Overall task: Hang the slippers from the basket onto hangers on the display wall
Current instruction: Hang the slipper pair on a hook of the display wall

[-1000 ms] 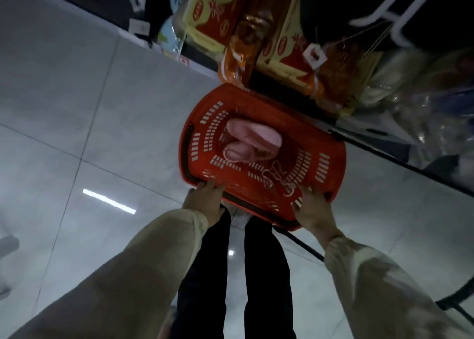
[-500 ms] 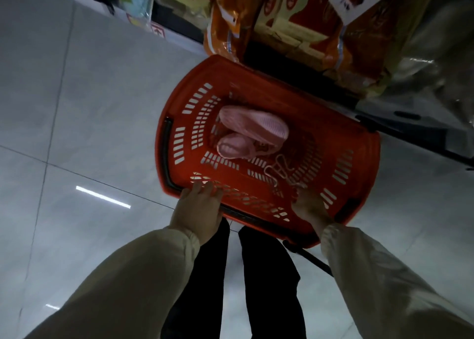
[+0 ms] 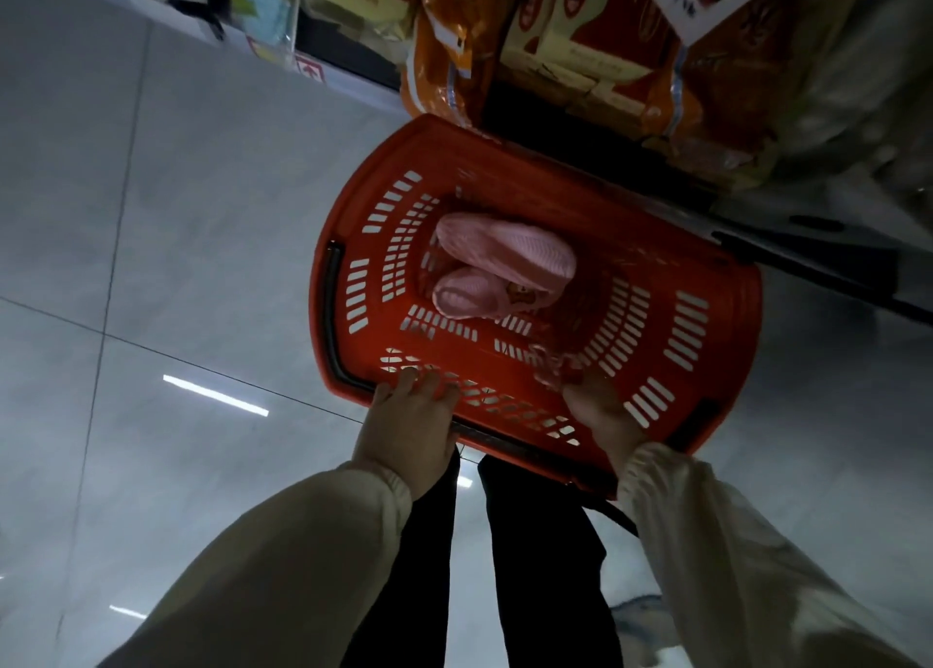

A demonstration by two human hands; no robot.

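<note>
Right hand (image 3: 601, 410) reached deeper into basket (image 3: 656, 248), grip unclear | left hand (image 3: 411, 425) grips rim

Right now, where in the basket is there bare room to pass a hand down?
Bare floor lies between the slippers and the basket's right end wall. The near side is crowded: the left hand holds the rim, and the right hand is at the hangers, just this side of the slippers.

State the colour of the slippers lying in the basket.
Pink; the slippers lie inside the red basket, shown in the head view.
</note>
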